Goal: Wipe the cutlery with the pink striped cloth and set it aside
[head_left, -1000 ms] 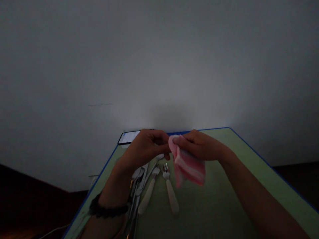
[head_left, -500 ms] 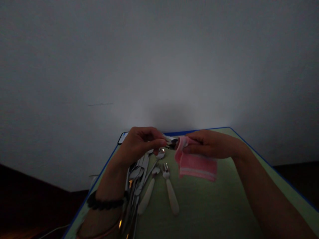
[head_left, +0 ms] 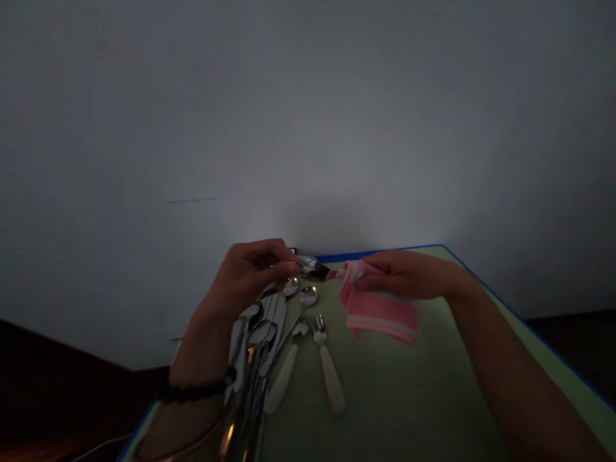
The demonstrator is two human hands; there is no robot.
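Observation:
My left hand (head_left: 255, 273) pinches the metal end of a piece of cutlery (head_left: 314, 269) between thumb and fingers, above the table. Its shiny head and a short length of pale handle show; I cannot make out the exact kind. My right hand (head_left: 404, 274) is closed on a pink cloth (head_left: 382, 314) with white stripes, folded around the handle end, which it hides. The cloth's loose part hangs below the hand. Under my hands lie a white-handled fork (head_left: 329, 369) and another white-handled utensil (head_left: 285, 372), side by side.
Several metal spoons and knives lie in a row at the left of the green table (head_left: 409, 391), including a spoon (head_left: 308, 296); my left forearm covers some. A blue edge (head_left: 385, 251) borders the table. A grey wall (head_left: 327, 128) stands directly behind.
My left hand has moved left along with the metal end, showing pale handle between it and the cloth. It now hides most of the phone at the table's back-left corner.

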